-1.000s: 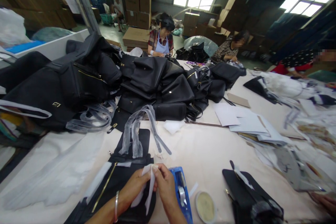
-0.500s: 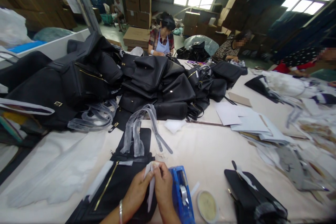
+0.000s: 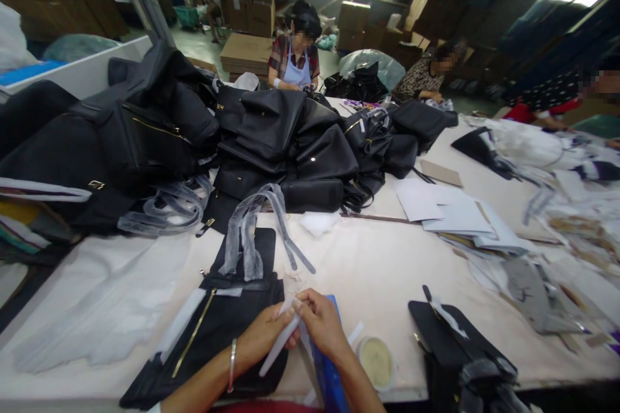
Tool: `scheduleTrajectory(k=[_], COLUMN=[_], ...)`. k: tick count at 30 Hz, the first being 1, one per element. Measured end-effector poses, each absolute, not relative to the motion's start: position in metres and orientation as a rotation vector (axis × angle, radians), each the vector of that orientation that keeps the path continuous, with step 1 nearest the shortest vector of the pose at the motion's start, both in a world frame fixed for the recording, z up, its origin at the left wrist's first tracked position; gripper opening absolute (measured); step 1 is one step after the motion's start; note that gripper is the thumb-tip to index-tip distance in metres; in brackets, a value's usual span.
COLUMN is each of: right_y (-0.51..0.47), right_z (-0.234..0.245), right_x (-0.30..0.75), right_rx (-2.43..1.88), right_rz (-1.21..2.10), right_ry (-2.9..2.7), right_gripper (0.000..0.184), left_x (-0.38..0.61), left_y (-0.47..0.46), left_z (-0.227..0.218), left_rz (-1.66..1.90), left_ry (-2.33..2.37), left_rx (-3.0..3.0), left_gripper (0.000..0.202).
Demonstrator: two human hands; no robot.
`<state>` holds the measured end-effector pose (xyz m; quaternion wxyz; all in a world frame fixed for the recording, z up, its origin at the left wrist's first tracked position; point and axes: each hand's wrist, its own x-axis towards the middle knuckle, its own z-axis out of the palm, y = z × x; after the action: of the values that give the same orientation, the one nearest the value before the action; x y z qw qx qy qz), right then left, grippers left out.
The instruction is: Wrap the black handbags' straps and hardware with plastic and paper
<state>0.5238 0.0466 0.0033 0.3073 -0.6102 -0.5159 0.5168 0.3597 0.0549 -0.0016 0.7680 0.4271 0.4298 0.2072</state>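
Observation:
A narrow folded strip of thin white paper (image 3: 278, 347) is pinched between my two hands. My left hand (image 3: 266, 335), with a bangle at its wrist, has thumb and fingers closed on the strip. My right hand (image 3: 320, 322) grips its upper end. Below them lies a black bag (image 3: 232, 329) with a gold zipper, its straps (image 3: 249, 239) wrapped in translucent film and laid toward the far side. The blue tape dispenser (image 3: 332, 361) stands under my right forearm, partly hidden by it.
Black bags (image 3: 271, 135) are heaped across the table's far side. A round tub (image 3: 375, 362) sits right of the dispenser, and another black bag (image 3: 450, 342) lies beyond it. Paper sheets (image 3: 455, 213) are stacked at right. A person in a blue apron (image 3: 298, 68) works opposite.
Both hands have moved a little right, away from the bag, with the white strip now slanting down to the left. My right forearm now covers much of the tape dispenser. The view has tilted slightly.

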Motion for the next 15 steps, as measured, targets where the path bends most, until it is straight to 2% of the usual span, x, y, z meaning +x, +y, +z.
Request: scheduleTrajectory(k=[3,9,15], right_y=[0.044,0.045,0.039], right_z=[-0.003,-0.003,-0.002], right_x=[0.521,0.516,0.52], right_rx=[-1.623,-1.639,-1.416], right_rz=[1.404,1.388,1.564], right_ry=[-1.288,-1.2,-1.046], right_gripper=[0.025,0.023,0.023], left_x=[0.361,0.373,0.372], left_y=[0.047,0.042,0.048], left_z=[-0.001,-0.005,-0.002], left_rz=[0.52,0.611,0.587], left_ry=[0.898,1.124,1.215], left_rx=[0.951,0.92,0.921], left_gripper=[0.044,0.041,0.041])
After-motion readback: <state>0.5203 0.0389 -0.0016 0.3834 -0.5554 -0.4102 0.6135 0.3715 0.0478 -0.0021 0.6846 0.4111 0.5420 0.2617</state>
